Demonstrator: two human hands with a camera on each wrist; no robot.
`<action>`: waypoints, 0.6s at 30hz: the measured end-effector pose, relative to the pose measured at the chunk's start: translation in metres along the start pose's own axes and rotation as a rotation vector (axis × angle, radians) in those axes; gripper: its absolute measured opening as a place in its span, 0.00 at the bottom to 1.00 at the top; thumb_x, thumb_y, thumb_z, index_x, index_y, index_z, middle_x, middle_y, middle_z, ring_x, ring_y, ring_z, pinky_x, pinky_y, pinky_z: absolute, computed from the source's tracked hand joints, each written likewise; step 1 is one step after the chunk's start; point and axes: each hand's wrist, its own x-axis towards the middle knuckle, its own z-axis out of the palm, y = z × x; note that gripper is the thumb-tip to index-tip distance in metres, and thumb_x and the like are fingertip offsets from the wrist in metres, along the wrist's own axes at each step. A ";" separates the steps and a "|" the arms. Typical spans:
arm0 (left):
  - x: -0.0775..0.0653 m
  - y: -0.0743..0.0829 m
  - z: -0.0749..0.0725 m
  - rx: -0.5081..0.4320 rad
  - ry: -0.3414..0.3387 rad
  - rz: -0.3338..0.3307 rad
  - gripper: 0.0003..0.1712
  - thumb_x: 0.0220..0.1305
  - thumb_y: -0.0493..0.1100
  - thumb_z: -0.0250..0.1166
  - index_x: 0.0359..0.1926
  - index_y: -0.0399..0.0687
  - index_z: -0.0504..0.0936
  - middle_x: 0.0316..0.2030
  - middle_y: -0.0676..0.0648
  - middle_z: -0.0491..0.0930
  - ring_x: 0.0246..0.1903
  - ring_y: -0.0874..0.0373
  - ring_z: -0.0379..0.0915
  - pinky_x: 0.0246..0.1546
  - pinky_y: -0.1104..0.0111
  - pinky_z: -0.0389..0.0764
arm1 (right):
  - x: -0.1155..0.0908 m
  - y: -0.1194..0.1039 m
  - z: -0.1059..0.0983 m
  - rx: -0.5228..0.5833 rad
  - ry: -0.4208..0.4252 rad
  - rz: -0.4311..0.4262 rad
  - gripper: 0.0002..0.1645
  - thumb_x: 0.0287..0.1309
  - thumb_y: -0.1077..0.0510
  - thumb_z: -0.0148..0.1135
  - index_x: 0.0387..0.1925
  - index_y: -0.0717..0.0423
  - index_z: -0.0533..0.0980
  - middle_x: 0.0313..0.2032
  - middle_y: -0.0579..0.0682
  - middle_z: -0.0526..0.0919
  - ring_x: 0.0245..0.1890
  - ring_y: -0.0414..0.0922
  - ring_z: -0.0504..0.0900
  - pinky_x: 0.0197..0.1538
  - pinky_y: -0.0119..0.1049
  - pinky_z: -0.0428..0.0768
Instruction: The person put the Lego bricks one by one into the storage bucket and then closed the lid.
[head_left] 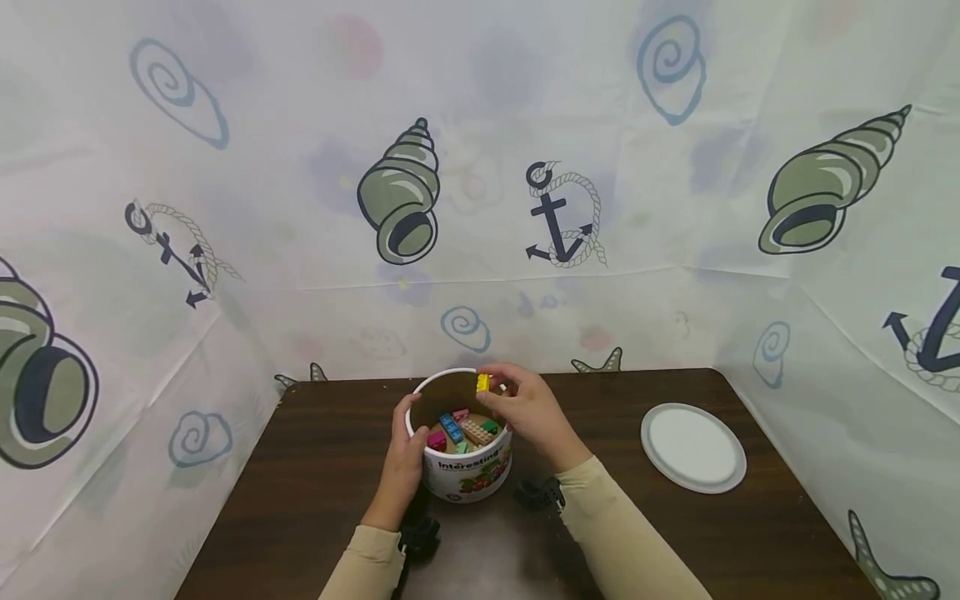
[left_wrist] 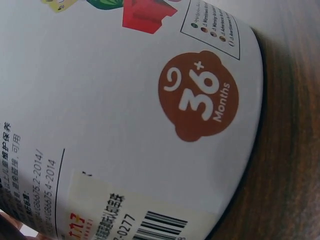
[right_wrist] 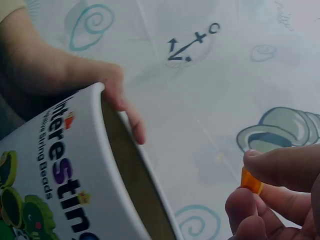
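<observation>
A white round tub [head_left: 459, 483] with printed lettering stands on the table, its top open towards me. My left hand [head_left: 406, 461] grips the tub's left side, thumb over the rim and fingers around the outside. Above the right part of the opening, my right hand [head_left: 531, 410] pinches a small yellow toy brick [head_left: 483, 382] between thumb and fingers. The right wrist view shows this brick [right_wrist: 251, 181] looking more orange, partly covered by the fingertips. Inside the tub lie several bricks, among them a blue brick [head_left: 451, 427], a beige brick [head_left: 476, 432] and a magenta brick [head_left: 437, 440].
A white round lid or plate [head_left: 693, 448] lies on the dark wooden table [head_left: 330, 467] to the right. A light cloth [head_left: 480, 208] printed with shells and anchors hangs behind the table and at both sides. Each wrist carries a black device [head_left: 422, 537].
</observation>
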 end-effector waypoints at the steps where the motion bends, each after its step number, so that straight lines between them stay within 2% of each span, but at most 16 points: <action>1: 0.000 -0.001 0.000 -0.003 0.005 -0.005 0.35 0.83 0.55 0.53 0.83 0.64 0.54 0.83 0.42 0.55 0.79 0.34 0.60 0.77 0.28 0.59 | 0.000 0.001 0.002 -0.008 -0.010 -0.001 0.26 0.69 0.54 0.75 0.66 0.46 0.82 0.46 0.52 0.83 0.27 0.44 0.76 0.26 0.36 0.78; 7: -0.002 0.001 0.001 -0.009 0.007 -0.003 0.34 0.83 0.56 0.53 0.83 0.64 0.54 0.83 0.42 0.55 0.79 0.34 0.60 0.77 0.28 0.59 | -0.002 0.005 0.004 -0.020 -0.020 -0.021 0.35 0.71 0.50 0.74 0.75 0.47 0.74 0.48 0.51 0.87 0.30 0.50 0.82 0.27 0.39 0.80; 15: -0.003 0.004 0.002 -0.004 0.014 0.006 0.34 0.82 0.54 0.54 0.83 0.62 0.55 0.83 0.42 0.55 0.79 0.33 0.59 0.78 0.28 0.58 | -0.008 0.011 -0.001 -0.011 0.017 -0.015 0.30 0.73 0.53 0.71 0.72 0.49 0.76 0.44 0.53 0.85 0.28 0.47 0.81 0.25 0.35 0.77; 18: -0.003 0.005 0.002 0.001 0.017 0.002 0.35 0.82 0.55 0.54 0.83 0.62 0.55 0.83 0.42 0.55 0.79 0.33 0.59 0.78 0.28 0.58 | -0.014 0.013 -0.003 -0.019 0.010 -0.022 0.30 0.74 0.53 0.70 0.72 0.53 0.75 0.42 0.53 0.84 0.25 0.48 0.78 0.24 0.37 0.78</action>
